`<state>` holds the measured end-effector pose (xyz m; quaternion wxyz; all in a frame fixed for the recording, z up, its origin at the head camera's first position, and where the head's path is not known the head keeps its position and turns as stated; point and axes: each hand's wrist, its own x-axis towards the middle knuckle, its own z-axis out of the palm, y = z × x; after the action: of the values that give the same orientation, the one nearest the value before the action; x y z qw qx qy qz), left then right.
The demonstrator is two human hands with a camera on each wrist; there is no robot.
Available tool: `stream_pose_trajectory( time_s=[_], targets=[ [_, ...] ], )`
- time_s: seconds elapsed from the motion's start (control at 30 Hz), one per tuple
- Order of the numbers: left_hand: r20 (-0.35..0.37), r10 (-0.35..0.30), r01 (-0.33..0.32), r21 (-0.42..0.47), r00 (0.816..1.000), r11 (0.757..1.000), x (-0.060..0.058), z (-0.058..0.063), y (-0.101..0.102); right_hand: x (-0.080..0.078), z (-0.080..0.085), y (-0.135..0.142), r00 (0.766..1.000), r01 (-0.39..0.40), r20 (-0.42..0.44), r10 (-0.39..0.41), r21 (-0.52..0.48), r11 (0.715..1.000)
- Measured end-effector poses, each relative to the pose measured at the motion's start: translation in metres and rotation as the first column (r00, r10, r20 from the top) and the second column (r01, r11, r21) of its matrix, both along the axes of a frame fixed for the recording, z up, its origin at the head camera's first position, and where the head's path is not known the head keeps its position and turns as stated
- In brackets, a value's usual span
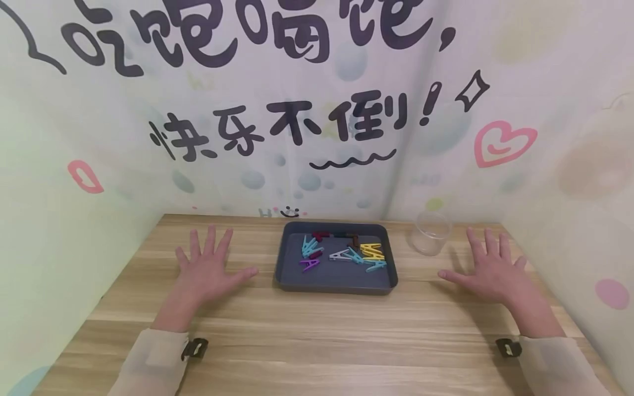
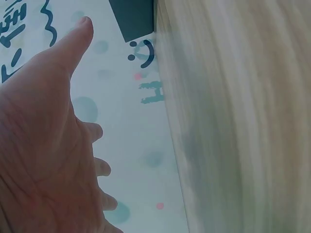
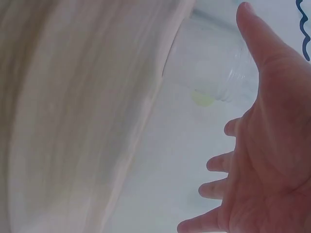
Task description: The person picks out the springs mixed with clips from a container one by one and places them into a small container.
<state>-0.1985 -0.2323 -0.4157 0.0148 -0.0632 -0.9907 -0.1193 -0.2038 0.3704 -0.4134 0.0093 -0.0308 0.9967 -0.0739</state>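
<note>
We see a dark grey tray [image 1: 327, 281] near the middle of the far edge of the wooden surface [image 1: 307, 341]. In it, toward its left wall, we find light blue clips [image 1: 309, 246] with a purple clip [image 1: 309, 265] below them; a white clip [image 1: 339, 255] lies near the middle, and yellow clips [image 1: 372, 251] lie by the right wall. Dark red and brown pieces sit along its far wall, too small for us to make out. To the tray's right, a clear cup [image 1: 432, 242] stands near the surface's far right corner. Our left hand [image 1: 204, 273] hovers toward the left edge, our right hand [image 1: 490, 272] toward the right edge, near the cup; each grip is spread wide and has hold of nothing. Beyond, black lettering [image 1: 294, 124] covers the wall.
</note>
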Motion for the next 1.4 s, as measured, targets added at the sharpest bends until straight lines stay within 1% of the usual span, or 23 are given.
stream_pose_trajectory(
  time_s=[0.13,0.23,0.37,0.53,0.67,0.77,0.9,1.07,1.27,1.4],
  targets=[
    [-0.009,0.0,0.0,0.003,1.0,1.0,-0.001,0.002,0.0,0.0,0.002,0.001,0.999,-0.012,-0.03,0.012,-0.003,1.0],
    [-0.012,0.0,0.0,0.009,1.0,1.0,-0.003,0.003,0.001,-0.002,0.002,0.002,0.996,-0.034,-0.079,0.034,0.001,0.999],
    [-0.011,-0.004,0.004,0.018,1.0,1.0,-0.007,0.005,0.001,-0.004,0.004,0.0,0.984,-0.072,-0.159,0.074,0.02,0.997],
    [-0.007,-0.009,0.009,0.032,1.0,0.999,-0.009,0.007,0.003,-0.005,0.012,-0.006,0.971,-0.105,-0.209,0.112,0.044,0.993],
    [-0.013,-0.016,0.016,0.047,1.0,0.999,-0.01,0.011,0.006,-0.007,0.018,-0.01,0.964,-0.133,-0.223,0.143,0.06,0.989],
    [-0.014,-0.023,0.024,0.072,1.0,0.997,-0.012,0.01,0.007,-0.009,0.023,-0.014,0.961,-0.15,-0.223,0.161,0.065,0.986],
    [-0.028,-0.052,0.055,0.118,0.998,0.991,-0.015,0.009,0.009,-0.011,0.028,-0.02,0.956,-0.177,-0.224,0.188,0.069,0.982],
    [-0.048,-0.077,0.085,0.184,0.996,0.979,-0.018,0.011,0.014,-0.013,0.034,-0.029,0.941,-0.222,-0.246,0.232,0.068,0.973],
    [-0.013,-0.106,0.106,0.244,0.994,0.964,-0.019,0.011,0.019,-0.018,0.038,-0.045,0.923,-0.277,-0.253,0.289,0.081,0.957],
    [-0.005,-0.139,0.134,0.301,0.99,0.944,-0.02,0.009,0.023,-0.022,0.041,-0.055,0.908,-0.318,-0.256,0.331,0.092,0.944]
  ],
)
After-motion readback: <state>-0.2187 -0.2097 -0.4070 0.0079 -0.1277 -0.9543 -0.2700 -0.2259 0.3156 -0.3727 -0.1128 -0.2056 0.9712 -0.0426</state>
